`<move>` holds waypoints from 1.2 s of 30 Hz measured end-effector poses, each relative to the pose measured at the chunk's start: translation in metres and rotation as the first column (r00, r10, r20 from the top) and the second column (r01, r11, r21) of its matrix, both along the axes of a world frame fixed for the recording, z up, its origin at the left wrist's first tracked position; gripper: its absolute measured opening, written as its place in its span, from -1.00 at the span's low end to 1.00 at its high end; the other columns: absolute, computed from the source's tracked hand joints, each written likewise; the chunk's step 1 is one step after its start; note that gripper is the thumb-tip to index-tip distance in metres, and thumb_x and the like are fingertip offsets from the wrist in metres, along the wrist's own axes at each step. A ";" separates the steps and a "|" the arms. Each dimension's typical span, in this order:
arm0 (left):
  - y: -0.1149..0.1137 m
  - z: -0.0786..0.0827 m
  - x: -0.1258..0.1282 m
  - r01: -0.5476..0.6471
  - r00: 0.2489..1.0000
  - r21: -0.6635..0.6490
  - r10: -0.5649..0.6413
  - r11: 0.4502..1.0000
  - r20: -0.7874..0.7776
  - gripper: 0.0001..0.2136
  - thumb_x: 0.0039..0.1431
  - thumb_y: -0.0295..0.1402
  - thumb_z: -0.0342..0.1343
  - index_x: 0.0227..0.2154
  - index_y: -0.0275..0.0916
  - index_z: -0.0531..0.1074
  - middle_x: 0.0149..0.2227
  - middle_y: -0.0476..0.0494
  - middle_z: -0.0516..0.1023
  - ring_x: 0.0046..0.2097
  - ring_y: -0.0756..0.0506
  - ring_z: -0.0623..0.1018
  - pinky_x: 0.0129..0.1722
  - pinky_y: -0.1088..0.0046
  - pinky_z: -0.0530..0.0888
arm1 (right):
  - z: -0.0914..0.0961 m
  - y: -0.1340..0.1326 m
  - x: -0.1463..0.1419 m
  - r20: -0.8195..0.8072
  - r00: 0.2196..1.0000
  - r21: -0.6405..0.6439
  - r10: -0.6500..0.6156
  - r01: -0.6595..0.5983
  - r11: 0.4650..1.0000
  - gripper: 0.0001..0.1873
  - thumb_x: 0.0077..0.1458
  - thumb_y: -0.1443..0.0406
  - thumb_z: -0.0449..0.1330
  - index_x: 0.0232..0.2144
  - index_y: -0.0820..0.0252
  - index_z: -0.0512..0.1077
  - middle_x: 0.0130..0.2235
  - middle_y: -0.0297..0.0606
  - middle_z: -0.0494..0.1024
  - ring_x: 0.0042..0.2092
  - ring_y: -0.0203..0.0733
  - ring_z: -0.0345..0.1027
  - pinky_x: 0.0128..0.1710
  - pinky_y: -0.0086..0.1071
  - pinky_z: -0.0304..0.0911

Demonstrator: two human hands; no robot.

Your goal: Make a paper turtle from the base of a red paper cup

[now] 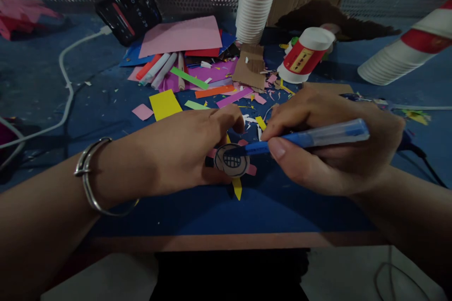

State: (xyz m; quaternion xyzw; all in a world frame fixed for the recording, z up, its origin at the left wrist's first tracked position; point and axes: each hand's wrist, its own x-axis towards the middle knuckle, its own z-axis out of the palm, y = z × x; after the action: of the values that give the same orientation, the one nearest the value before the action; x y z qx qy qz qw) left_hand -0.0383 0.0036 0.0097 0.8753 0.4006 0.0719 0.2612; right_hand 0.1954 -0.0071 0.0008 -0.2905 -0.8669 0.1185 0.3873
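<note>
A small round cardboard disc [231, 161] with pink and yellow paper petals around it lies on the blue table [219, 211]. A dark grid pattern is drawn on the disc. My left hand [183, 148], with metal bangles at the wrist, is closed around the disc's left edge and pins it down. My right hand [332, 143] grips a blue marker pen [310, 138], whose tip touches the disc's face.
Coloured paper sheets, strips and scraps [197, 80] and several markers [158, 68] litter the table behind my hands. Stacks of paper cups [254, 4] [406, 51] and a tipped cup [305, 54] stand further back. A phone [129, 11] and a white cable [65, 80] lie at left.
</note>
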 end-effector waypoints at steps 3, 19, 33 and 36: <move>-0.001 0.002 0.000 -0.010 1.000 -0.019 0.009 1.000 -0.029 -0.56 0.23 -0.08 0.35 0.04 -0.16 0.42 -0.16 -0.10 0.63 -0.19 -0.22 0.62 -0.27 0.31 0.40 | 0.001 -0.002 0.001 0.006 1.000 -0.009 0.001 -0.001 1.000 -0.84 0.24 0.40 0.12 -0.37 0.03 0.34 -0.45 -0.41 0.52 -0.48 -0.24 0.39 -0.52 -0.30 0.29; -0.001 0.007 0.001 -0.013 0.997 -0.048 0.010 0.999 -0.071 -0.54 0.23 -0.04 0.32 0.05 -0.17 0.39 -0.15 -0.17 0.65 -0.18 -0.26 0.63 -0.27 0.30 0.39 | 0.002 -0.004 0.002 0.015 1.000 -0.011 0.019 -0.019 1.000 -0.83 0.25 0.39 0.12 -0.40 0.08 0.39 -0.46 -0.38 0.52 -0.40 -0.25 0.48 -0.47 -0.30 0.30; 0.000 0.005 -0.001 -0.015 0.997 -0.043 0.012 0.999 -0.071 -0.53 0.23 -0.03 0.34 0.07 -0.12 0.38 -0.12 -0.15 0.67 -0.13 -0.26 0.66 -0.22 0.30 0.43 | 0.004 -0.003 0.003 0.040 0.999 -0.013 0.000 0.000 1.000 -0.83 0.18 0.38 0.10 -0.43 0.02 0.29 -0.50 -0.41 0.48 -0.48 -0.24 0.40 -0.53 -0.30 0.22; 0.000 0.004 0.000 -0.014 0.997 -0.043 0.011 0.999 -0.072 -0.53 0.22 -0.03 0.34 0.06 -0.14 0.38 -0.10 -0.18 0.67 -0.13 -0.27 0.65 -0.23 0.28 0.43 | 0.005 -0.004 0.004 0.027 1.000 -0.023 0.007 -0.007 1.000 -0.84 0.19 0.38 0.10 -0.41 0.02 0.30 -0.50 -0.42 0.48 -0.48 -0.23 0.37 -0.52 -0.28 0.21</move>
State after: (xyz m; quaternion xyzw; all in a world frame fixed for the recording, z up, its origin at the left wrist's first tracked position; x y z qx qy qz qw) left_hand -0.0388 0.0033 0.0139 0.8689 0.4167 0.0332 0.2650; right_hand 0.1999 -0.0115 0.0054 -0.2935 -0.8717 0.1258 0.3718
